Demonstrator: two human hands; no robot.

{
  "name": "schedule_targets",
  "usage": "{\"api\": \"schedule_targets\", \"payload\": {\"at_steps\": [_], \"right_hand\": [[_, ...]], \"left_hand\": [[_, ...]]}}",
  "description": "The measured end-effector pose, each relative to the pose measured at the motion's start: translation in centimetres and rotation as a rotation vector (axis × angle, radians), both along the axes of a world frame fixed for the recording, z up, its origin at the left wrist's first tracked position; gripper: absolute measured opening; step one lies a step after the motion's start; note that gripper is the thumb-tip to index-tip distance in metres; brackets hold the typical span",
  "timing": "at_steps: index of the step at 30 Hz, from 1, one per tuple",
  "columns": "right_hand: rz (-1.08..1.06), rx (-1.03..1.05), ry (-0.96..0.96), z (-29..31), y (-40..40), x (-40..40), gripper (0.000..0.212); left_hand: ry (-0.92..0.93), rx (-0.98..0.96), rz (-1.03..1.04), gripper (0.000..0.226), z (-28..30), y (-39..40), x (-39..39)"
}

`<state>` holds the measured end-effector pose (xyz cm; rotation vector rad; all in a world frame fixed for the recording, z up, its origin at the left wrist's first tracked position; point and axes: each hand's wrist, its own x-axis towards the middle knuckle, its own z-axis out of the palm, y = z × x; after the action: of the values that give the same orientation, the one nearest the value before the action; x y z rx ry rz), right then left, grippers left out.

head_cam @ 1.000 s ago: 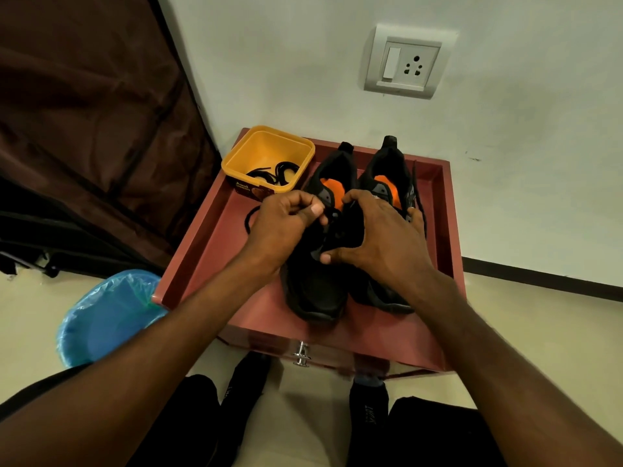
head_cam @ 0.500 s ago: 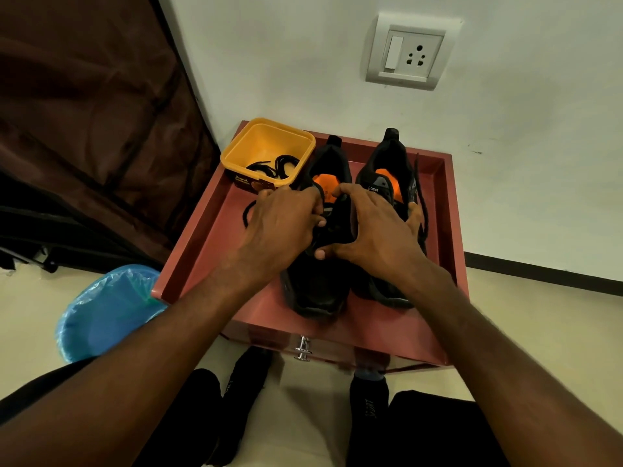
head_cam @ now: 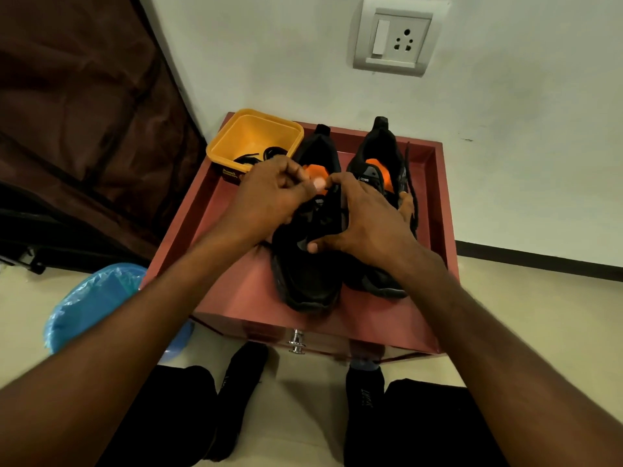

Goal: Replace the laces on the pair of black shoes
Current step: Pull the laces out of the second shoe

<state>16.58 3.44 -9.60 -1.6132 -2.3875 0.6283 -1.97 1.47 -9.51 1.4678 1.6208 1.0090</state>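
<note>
In the middle of the frame the left hand (head_cam: 269, 193) curls its fingers and seems to pinch a lace end at the top of the left shoe (head_cam: 308, 251). The right hand (head_cam: 367, 224) grips the same shoe, thumb pressed on its tongue area. The step appears to be working the lace at the upper eyelets; whether pulling out or threading cannot be told. The next move needs a steady pull while the shoe is kept still. The right shoe (head_cam: 377, 156) stands just beside it on the red tray (head_cam: 242, 291). At upper left the yellow tub (head_cam: 256, 136) holds spare laces (head_cam: 266, 154), close to the left hand's knuckles.

Two black shoes (head_cam: 308, 264) (head_cam: 377, 170), one yellow tub (head_cam: 254, 139), one red tray (head_cam: 232, 281), two hands (head_cam: 269, 193) (head_cam: 367, 224).
</note>
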Motion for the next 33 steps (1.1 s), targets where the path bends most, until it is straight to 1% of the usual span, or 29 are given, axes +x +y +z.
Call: {"api": "schedule_targets", "payload": {"at_steps": [1,2,3,4,5,6,7,8,11,12,13,14,15,17,18,19,20,22,24,26,27,28,30,32,33], "right_hand": [[0.005,0.006,-0.003,0.0,0.0,-0.1,0.102],[0.008,0.009,-0.008,0.0,0.0,-0.2,0.102],[0.012,0.009,-0.010,0.0,-0.1,-0.3,0.102],[0.011,0.007,-0.007,0.1,-0.1,-0.3,0.101],[0.009,0.003,-0.002,0.1,-0.1,-0.3,0.100],[0.008,0.000,0.004,0.2,-0.1,-0.3,0.099],[0.008,-0.002,0.011,0.2,-0.1,-0.3,0.098],[0.006,-0.005,0.016,0.1,-0.1,-0.2,0.097],[0.001,-0.030,0.029,0.1,-0.1,0.1,0.097],[0.000,-0.035,0.030,0.2,-0.1,0.1,0.098],[0.002,-0.039,0.028,0.2,0.0,0.1,0.098],[0.003,-0.043,0.027,0.3,0.0,0.1,0.098],[0.002,-0.047,0.029,0.4,-0.1,0.1,0.096],[0.001,-0.047,0.035,0.4,-0.1,0.0,0.094],[0.002,-0.045,0.034,0.4,0.0,-0.1,0.093],[0.002,-0.043,0.032,0.3,0.0,-0.1,0.093],[0.001,-0.042,0.028,0.2,0.0,-0.2,0.093],[0.002,-0.046,0.011,0.3,-0.1,-0.3,0.095],[0.001,-0.047,0.012,0.4,-0.2,-0.4,0.096],[0.001,-0.052,0.020,0.6,-0.3,-0.4,0.096],[0.005,-0.054,0.025,0.6,-0.4,-0.5,0.096],[0.007,-0.057,0.032,0.6,-0.4,-0.5,0.095],[0.007,-0.056,0.037,0.6,-0.3,-0.4,0.094],[0.009,-0.045,0.024,0.6,-0.3,-0.5,0.096],[0.008,-0.042,0.013,0.5,-0.3,-0.5,0.099]], "left_hand": [[0.245,0.076,-0.020,0.021,-0.5,0.1,-0.2],[0.440,0.143,-0.045,0.019,-0.9,0.1,-0.3],[0.556,0.185,-0.067,0.014,-1.2,0.1,-0.3],[0.596,0.203,-0.072,0.011,-1.6,-0.1,-0.2],[0.581,0.212,-0.064,0.012,-1.9,-0.1,-0.2],[0.510,0.209,-0.052,0.012,-1.9,-0.1,-0.2],[0.379,0.193,-0.038,0.010,-1.5,0.0,-0.3],[0.181,0.171,-0.025,0.008,-0.9,0.1,-0.3],[-0.615,0.072,0.050,0.014,1.4,0.1,-0.7],[-0.796,0.032,0.066,0.016,1.7,0.2,-1.0],[-0.873,-0.005,0.080,0.017,1.8,0.2,-1.1],[-0.822,-0.030,0.095,0.017,1.7,0.1,-1.1],[-0.633,-0.015,0.104,0.014,1.6,0.0,-1.0],[-0.094,0.097,0.060,0.006,0.9,0.0,-0.6],[0.136,0.143,0.012,0.011,0.3,0.0,-0.5],[0.313,0.157,-0.032,0.016,-0.3,0.0,-0.3],[0.446,0.169,-0.060,0.019,-0.8,0.0,-0.2],[0.621,0.218,-0.083,0.014,-1.4,-0.1,-0.1],[0.729,0.247,-0.070,0.004,-1.2,-0.2,0.1],[0.777,0.264,-0.042,0.010,-0.8,-0.3,-0.1],[0.735,0.271,-0.011,0.014,-0.4,-0.3,-0.5],[0.629,0.271,0.039,0.018,0.0,0.0,-1.1],[0.264,0.282,0.158,0.017,1.3,0.7,-2.3],[-0.161,0.283,0.258,0.015,3.0,0.8,-3.1],[-0.372,0.259,0.275,0.018,3.5,0.7,-3.1]]}}
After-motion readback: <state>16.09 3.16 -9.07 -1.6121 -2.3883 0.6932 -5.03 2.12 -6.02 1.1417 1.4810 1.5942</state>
